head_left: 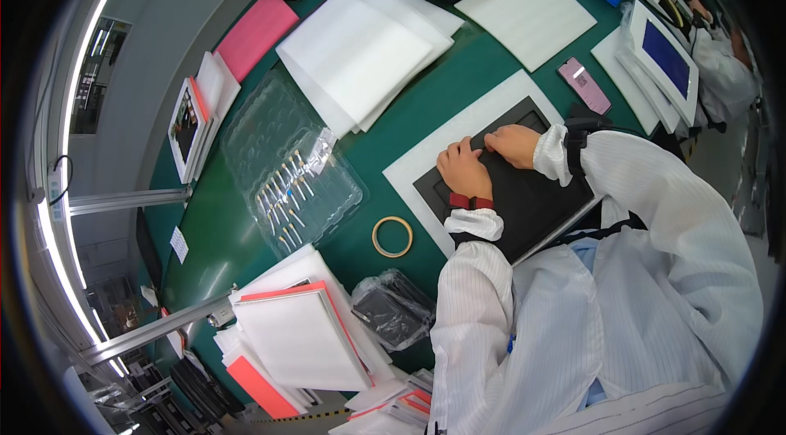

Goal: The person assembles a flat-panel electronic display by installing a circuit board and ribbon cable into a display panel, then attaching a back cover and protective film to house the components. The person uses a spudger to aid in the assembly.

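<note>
A black, flat, frame-like panel with a recessed area lies in front of me on a white foam sheet. My left hand, with a red band at the wrist, rests on the panel's upper left part, its fingers bent and close together. Right beside it, my right hand is curled, thumb and fingertips pointing to the left hand. The fingertips of both hands meet the panel near its far edge. Whatever they may pinch there is hidden. A black band circles my right wrist over the white sleeve.
Left of the panel lie a tape roll and a clear plastic tray with several small brushes. Foam sheets are stacked beyond. A pink phone and framed panels sit right, near another person. A bagged black part lies near-left.
</note>
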`<action>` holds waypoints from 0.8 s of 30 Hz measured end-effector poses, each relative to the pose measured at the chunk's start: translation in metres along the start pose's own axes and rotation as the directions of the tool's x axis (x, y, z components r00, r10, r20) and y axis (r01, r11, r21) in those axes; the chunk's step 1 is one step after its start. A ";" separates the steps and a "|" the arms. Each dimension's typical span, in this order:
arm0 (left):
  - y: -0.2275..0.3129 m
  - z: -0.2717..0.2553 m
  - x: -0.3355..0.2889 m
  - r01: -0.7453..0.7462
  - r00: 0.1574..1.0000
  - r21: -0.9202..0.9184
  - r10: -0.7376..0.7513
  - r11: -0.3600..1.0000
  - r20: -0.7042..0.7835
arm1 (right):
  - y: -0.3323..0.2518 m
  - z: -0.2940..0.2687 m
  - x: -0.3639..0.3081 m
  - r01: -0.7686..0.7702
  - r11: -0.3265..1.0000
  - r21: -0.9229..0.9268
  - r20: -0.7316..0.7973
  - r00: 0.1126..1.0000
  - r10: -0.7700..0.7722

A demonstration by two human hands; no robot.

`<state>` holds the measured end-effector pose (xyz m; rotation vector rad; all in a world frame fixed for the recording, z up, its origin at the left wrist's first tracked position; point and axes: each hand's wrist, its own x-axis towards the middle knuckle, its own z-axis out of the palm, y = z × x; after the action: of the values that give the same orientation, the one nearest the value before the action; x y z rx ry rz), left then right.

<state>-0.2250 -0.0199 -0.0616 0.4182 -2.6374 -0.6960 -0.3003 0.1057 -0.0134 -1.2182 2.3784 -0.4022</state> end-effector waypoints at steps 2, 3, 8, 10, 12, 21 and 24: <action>0.000 0.000 0.000 0.005 1.000 -0.001 -0.005 1.000 -0.002 | 0.003 0.001 -0.001 0.006 1.000 0.016 0.004 1.000 -0.006; 0.000 0.001 0.000 0.002 1.000 -0.003 -0.002 1.000 -0.001 | 0.004 0.003 -0.001 -0.001 1.000 0.030 -0.002 1.000 0.001; -0.001 0.000 0.001 0.014 1.000 -0.028 -0.014 1.000 0.006 | 0.003 -0.005 0.000 0.053 0.998 0.022 0.024 0.998 -0.054; 0.000 0.000 0.001 0.013 1.000 -0.056 -0.013 0.998 0.008 | 0.004 -0.005 0.000 0.078 0.996 0.031 -0.006 0.997 -0.078; -0.001 0.000 0.000 -0.010 1.000 -0.034 0.010 0.999 -0.016 | 0.003 -0.004 0.000 0.067 0.996 0.064 0.018 0.998 -0.068; 0.003 0.001 0.000 -0.022 0.997 -0.024 0.020 0.999 -0.075 | 0.005 -0.004 0.001 0.128 0.991 -0.050 0.060 0.990 -0.125; -0.001 0.000 0.005 0.036 0.999 0.000 -0.036 0.999 -0.037 | 0.000 -0.008 0.007 0.137 0.990 -0.037 0.083 0.988 -0.133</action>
<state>-0.2289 -0.0221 -0.0606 0.4746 -2.6014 -0.6921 -0.3076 0.1003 -0.0081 -1.3932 2.2547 -0.3401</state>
